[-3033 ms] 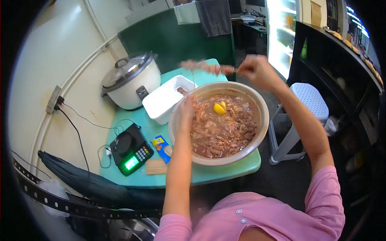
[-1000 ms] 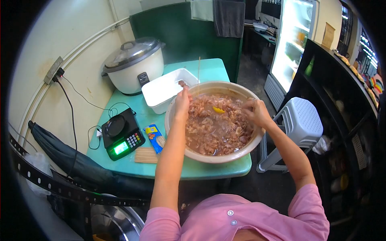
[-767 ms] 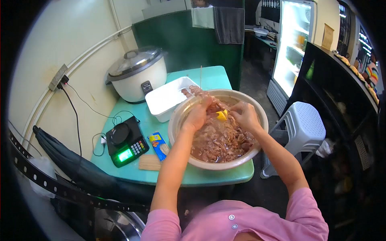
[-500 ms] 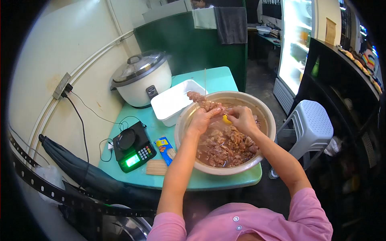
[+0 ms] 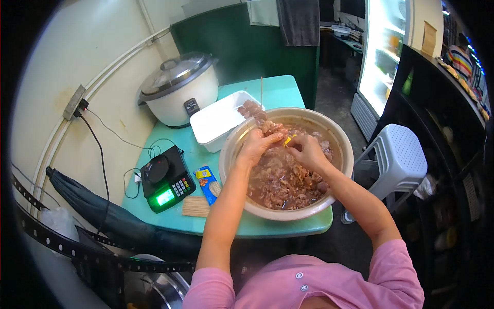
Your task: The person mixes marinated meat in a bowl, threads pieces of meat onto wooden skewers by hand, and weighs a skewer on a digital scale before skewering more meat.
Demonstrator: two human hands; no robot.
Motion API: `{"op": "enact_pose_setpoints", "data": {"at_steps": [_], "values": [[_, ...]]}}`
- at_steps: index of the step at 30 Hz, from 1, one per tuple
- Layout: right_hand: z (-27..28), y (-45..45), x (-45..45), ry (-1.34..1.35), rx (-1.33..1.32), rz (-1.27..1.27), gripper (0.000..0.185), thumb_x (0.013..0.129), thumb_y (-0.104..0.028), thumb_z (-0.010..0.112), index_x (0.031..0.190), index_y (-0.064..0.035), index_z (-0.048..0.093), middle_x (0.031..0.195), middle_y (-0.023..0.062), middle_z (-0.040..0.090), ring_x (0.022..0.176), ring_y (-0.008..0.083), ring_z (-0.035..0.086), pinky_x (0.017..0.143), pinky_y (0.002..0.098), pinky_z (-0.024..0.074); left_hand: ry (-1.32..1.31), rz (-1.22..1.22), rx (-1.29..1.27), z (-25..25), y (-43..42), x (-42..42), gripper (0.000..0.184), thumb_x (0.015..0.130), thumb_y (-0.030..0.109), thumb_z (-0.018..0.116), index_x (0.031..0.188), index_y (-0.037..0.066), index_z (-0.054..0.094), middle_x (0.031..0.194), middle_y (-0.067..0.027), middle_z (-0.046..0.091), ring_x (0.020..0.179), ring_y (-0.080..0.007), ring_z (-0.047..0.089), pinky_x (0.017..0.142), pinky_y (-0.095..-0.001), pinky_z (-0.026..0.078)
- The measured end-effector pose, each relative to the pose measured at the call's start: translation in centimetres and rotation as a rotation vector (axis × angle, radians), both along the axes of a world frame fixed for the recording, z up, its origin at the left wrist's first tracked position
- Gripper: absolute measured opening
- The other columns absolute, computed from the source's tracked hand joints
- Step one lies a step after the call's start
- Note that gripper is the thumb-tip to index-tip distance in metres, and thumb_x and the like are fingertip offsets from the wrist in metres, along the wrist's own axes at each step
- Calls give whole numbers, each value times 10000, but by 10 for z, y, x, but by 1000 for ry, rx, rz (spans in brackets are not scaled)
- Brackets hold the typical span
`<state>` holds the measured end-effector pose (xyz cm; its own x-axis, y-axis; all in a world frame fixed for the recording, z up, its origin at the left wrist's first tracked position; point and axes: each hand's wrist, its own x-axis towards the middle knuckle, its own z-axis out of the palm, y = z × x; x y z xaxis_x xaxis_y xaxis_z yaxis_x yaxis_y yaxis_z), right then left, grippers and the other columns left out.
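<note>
Over the left part of a large round basin (image 5: pixel 337 193), my left hand (image 5: pixel 259 146) is closed round a skewer of meat (image 5: pixel 265 123) that points up and left, its far end over the white tray's edge. My right hand (image 5: pixel 309 153) is pinched near the skewer's lower end; what lies between its fingertips is too small to make out. Meat pieces in brownish liquid (image 5: pixel 288 188) fill the basin. A yellow citrus piece (image 5: pixel 289 139) shows between my hands. One thin stick (image 5: pixel 262 92) stands upright at the basin's back left rim.
A white tray (image 5: pixel 213 121) and rice cooker (image 5: pixel 180 90) are behind left. Left on the green table (image 5: pixel 278 229) lie a lit scale (image 5: pixel 165 177), a blue packet (image 5: pixel 207 184) and wooden sticks (image 5: pixel 195 206). Stacked stools (image 5: pixel 399 154) stand right. A person in a striped top (image 5: pixel 459 59) is far right.
Both hands have come together over the basin; the right was raised high three seconds ago. Since half a second ago they have hardly moved, while the view has shifted slightly.
</note>
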<state>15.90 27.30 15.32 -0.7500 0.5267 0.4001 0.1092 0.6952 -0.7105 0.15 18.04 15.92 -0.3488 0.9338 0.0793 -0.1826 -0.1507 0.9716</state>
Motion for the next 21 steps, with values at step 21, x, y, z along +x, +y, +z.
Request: {"op": "enact_pose_setpoints", "data": {"at_steps": [21], "values": [[4, -7, 2, -91, -90, 20, 160, 731, -97, 655, 853, 3, 686, 758, 209, 652, 696, 293, 655, 674, 364, 505, 23, 38, -32, 4, 0, 6, 236, 905, 197, 564, 1041, 9, 605, 955, -104, 656, 835, -168, 634, 745, -300, 539]]}}
